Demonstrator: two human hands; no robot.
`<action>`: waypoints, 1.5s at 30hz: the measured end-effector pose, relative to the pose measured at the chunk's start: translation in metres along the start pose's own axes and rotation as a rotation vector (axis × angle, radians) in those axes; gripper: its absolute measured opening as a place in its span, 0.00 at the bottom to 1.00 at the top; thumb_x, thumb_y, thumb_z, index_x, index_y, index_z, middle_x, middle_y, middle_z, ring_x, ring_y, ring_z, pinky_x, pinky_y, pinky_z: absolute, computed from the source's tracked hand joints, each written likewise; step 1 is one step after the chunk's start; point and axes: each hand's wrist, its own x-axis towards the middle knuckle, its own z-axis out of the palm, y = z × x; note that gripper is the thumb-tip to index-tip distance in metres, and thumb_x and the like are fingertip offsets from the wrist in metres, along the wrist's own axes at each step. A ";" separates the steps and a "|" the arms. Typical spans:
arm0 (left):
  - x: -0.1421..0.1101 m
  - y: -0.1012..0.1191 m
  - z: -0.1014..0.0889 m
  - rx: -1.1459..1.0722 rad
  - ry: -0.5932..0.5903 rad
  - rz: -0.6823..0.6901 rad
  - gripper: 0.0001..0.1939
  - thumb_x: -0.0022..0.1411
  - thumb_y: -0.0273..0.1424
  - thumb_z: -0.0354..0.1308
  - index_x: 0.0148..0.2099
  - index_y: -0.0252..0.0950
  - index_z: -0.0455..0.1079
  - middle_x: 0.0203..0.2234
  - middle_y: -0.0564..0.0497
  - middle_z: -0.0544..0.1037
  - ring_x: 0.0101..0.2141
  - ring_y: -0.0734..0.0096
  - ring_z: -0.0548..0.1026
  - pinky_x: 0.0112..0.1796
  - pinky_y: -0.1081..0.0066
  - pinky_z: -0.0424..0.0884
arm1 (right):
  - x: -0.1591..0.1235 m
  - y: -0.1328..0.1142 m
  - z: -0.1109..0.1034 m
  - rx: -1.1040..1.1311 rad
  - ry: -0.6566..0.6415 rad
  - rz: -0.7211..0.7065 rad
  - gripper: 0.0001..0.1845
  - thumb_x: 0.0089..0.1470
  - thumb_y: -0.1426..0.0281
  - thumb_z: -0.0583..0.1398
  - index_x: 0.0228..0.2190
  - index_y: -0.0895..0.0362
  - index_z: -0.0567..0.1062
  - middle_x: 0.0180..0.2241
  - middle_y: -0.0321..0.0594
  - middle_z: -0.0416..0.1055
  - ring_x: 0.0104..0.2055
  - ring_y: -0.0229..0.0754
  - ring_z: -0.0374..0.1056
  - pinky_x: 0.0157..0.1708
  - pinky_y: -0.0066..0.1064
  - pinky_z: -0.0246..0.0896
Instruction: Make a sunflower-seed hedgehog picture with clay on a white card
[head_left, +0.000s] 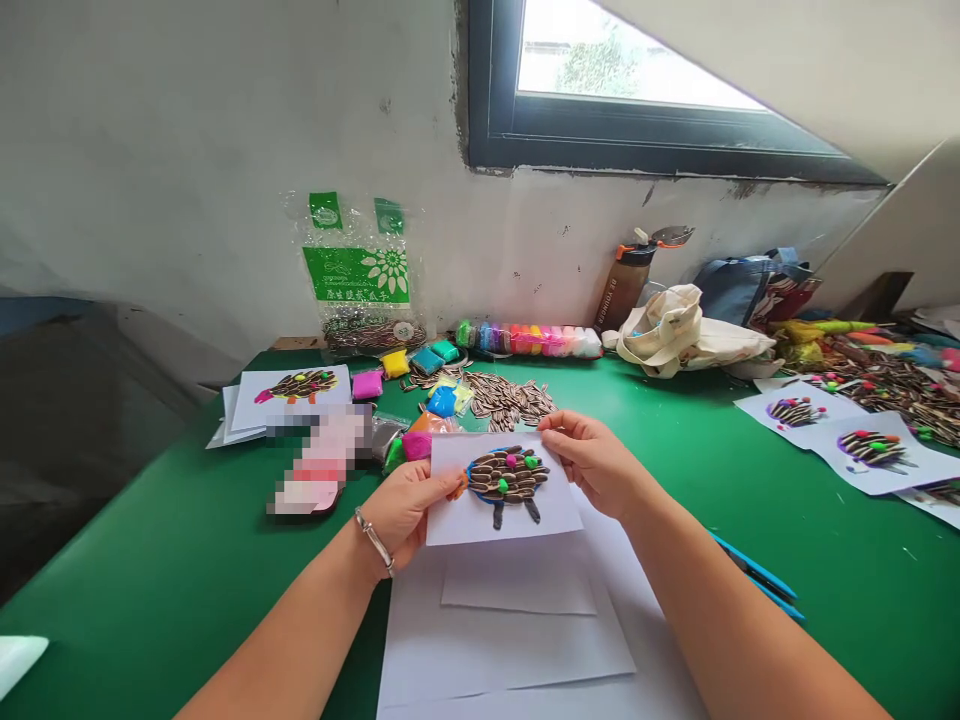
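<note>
Both hands hold up a white card [450, 527] carrying a hedgehog-like figure [514, 478] of striped sunflower seeds, with small green and pink balls, a blue edge, an orange tip and two dark legs. My left hand [411, 505] pinches the card's left edge, its thumb beside the orange tip. At the upper right corner, my right hand [585, 458] grips the card between thumb and fingers. Below the card lie sheets of white paper [502, 650]. Just behind it are a pink clay lump [417, 446] and loose sunflower seeds [510, 400].
Finished seed cards lie in a stack [244, 405] at left and more [892, 450] at right. Small clay packets [367, 384], a seed bag [367, 290], a clay row [532, 340], a bottle [624, 280] and a cloth bag [675, 335] line the back. Blue scissors-like tool [761, 578] lies right.
</note>
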 end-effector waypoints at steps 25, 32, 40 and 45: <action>0.003 -0.002 -0.001 -0.111 0.023 -0.049 0.16 0.42 0.35 0.71 0.22 0.32 0.68 0.18 0.50 0.74 0.22 0.69 0.75 0.22 0.74 0.70 | -0.002 0.009 0.011 0.044 -0.100 0.038 0.24 0.40 0.59 0.69 0.38 0.56 0.71 0.33 0.40 0.75 0.33 0.44 0.72 0.26 0.29 0.65; 0.003 0.001 -0.003 -0.144 0.045 -0.031 0.14 0.49 0.33 0.68 0.23 0.31 0.67 0.18 0.50 0.74 0.20 0.70 0.75 0.21 0.75 0.71 | -0.004 0.007 0.013 0.059 -0.017 0.033 0.20 0.44 0.53 0.66 0.30 0.56 0.71 0.20 0.33 0.68 0.22 0.35 0.66 0.21 0.24 0.62; -0.004 0.015 -0.007 -0.204 0.087 0.044 0.14 0.62 0.31 0.57 0.24 0.32 0.67 0.17 0.52 0.73 0.16 0.73 0.73 0.16 0.77 0.69 | -0.013 0.001 0.023 0.126 -0.145 0.109 0.15 0.50 0.58 0.63 0.33 0.57 0.73 0.25 0.37 0.70 0.27 0.37 0.68 0.27 0.32 0.73; -0.006 0.019 -0.004 -0.234 0.095 0.046 0.13 0.66 0.33 0.51 0.38 0.29 0.72 0.25 0.45 0.78 0.22 0.67 0.77 0.21 0.71 0.75 | -0.014 0.001 0.026 0.085 -0.178 0.093 0.14 0.51 0.65 0.63 0.38 0.60 0.75 0.30 0.41 0.73 0.26 0.35 0.69 0.25 0.28 0.73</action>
